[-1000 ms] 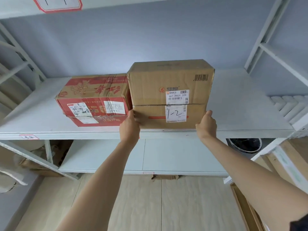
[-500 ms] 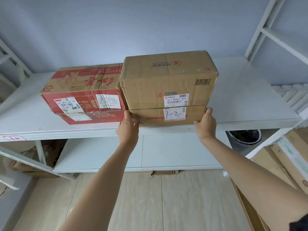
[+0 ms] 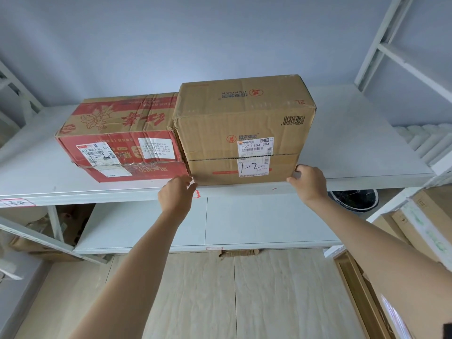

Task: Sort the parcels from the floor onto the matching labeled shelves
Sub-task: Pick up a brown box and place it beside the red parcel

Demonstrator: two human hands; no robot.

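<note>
Brown box (image 3: pixel 241 133), marked "1-2", now sits fully on shelf (image 3: pixel 354 148), flush against red box (image 3: pixel 119 140). Since 0.5 s ago left hand (image 3: pixel 176 194) has come off its corner, fingers loosely apart, holding nothing; right hand (image 3: pixel 308 181) still touches lower right edge, fingers curled. Placement looks done. Corrugated cardboard, taped seams, paper labels; shelf smooth white.

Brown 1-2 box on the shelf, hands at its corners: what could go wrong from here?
1. The brown box sits right at the shelf front edge; a nudge could tip it off.
2. It presses against the red box, so pushing it back may drag that one askew.
3. Left hand and right hand fingers could pinch at the bottom corners.
</note>
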